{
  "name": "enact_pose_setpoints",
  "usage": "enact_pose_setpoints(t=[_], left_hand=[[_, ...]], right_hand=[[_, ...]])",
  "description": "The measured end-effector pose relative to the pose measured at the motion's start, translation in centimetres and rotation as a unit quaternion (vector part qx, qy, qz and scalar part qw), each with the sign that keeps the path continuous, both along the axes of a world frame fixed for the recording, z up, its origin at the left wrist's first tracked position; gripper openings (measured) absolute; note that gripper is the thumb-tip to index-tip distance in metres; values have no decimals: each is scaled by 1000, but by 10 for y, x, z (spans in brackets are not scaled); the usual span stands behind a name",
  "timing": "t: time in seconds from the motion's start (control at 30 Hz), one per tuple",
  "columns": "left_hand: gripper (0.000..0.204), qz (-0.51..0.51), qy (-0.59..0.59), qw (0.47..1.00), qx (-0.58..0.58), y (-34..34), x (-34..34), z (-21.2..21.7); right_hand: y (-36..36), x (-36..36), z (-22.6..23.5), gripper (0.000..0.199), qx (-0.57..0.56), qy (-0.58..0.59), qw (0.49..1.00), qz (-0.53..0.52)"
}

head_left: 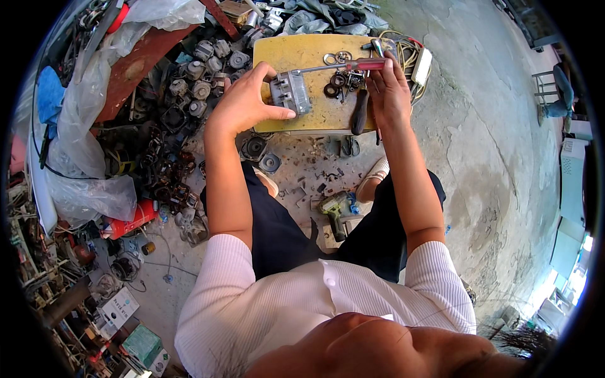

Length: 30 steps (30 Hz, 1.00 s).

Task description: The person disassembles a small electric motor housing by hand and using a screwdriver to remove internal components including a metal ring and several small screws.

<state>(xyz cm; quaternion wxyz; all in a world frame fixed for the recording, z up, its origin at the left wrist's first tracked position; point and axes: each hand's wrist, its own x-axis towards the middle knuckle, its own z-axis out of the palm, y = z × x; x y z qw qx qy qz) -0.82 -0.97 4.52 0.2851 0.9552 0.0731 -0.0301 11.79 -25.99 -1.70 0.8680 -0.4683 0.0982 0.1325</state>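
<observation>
On a worn yellow table [287, 50], my left hand [244, 101] is closed around a grey ribbed metal motor housing [295, 94], thumb along its near side and fingers over the far side. My right hand [389, 91] grips a screwdriver [365, 64] by its red handle. Its long shaft points left, and the tip meets the far edge of the housing. Beside my right hand lies a black-handled tool [360, 112]. Dark rings [338, 80] and small metal parts are spread between the housing and that hand.
A heap of old motor parts [200, 89] fills the floor left of the table. At the table's right stands a white power strip [422, 67] with coiled cables. A green power drill [335, 211] rests between my legs, near scattered scraps. Plastic sheeting [79, 142] hangs at far left.
</observation>
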Motion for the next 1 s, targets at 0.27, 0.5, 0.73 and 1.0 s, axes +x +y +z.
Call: enact_pose_setpoints(t=[0.27,0.5,0.73,1.0], left_hand=[[77,-4,0,1000,-1,-1,0,3],[77,5,8,1000,-4,-2,-1,4],[77,-5,0,1000,-1,-1,0,2],[78,2,3,1000,6,-1,-1,1]], right_hand=[[-2,9,-15,35,61,-33,998,-9],[7,-4,6,34,2,17,1000,-21],[1,5,-15,37,36,-36,999,-12],[7,0,0,34,-4,22,1000,-20]])
